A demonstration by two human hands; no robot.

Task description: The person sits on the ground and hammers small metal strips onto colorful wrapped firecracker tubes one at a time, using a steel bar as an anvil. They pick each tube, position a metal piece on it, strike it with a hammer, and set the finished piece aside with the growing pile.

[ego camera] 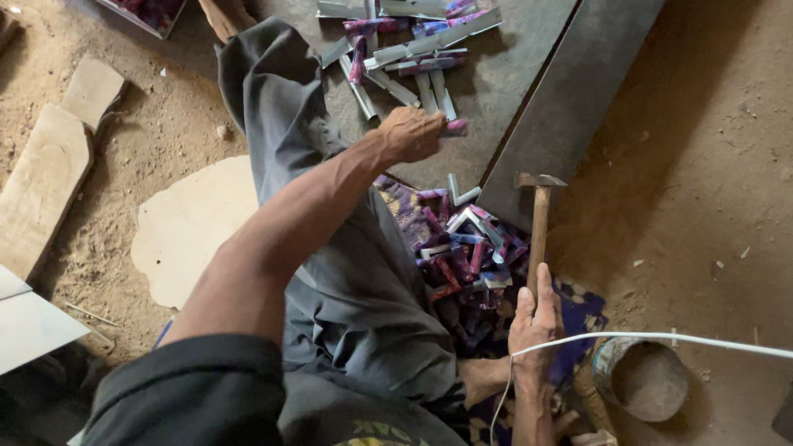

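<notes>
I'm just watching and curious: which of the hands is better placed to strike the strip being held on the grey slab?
Probably the right hand: it grips the hammer by its wooden handle, head up beside the slab. The left hand is busy pinching the small pink strip.

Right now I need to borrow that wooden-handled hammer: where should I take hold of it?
Grip the bare upper stretch of the wooden-handled hammer, coming from its right side. The right hand covers the lower handle, the steel head points away, and bent metal strips crowd its left.
</notes>
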